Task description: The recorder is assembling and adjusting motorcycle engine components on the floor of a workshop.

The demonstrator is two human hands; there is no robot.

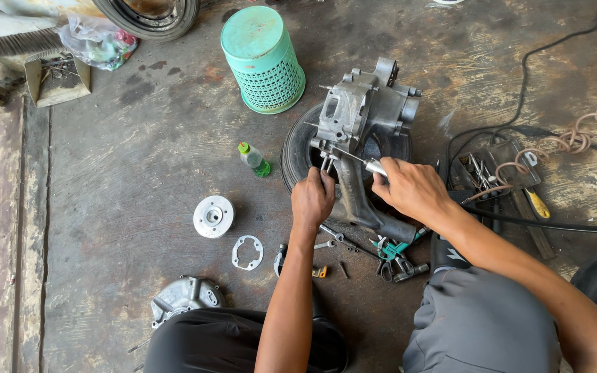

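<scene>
Upturned green basket (263, 59), small bottle (253, 159)

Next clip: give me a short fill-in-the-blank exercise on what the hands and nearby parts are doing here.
1. The engine case rests on a black ____.
2. The right hand holds a ____ tool against the case.
3. The left hand pinches small parts at the case's lower ____ corner.
4. The upturned basket behind the small bottle is ____ in colour.

Missing words: tyre; metal; left; green
</scene>
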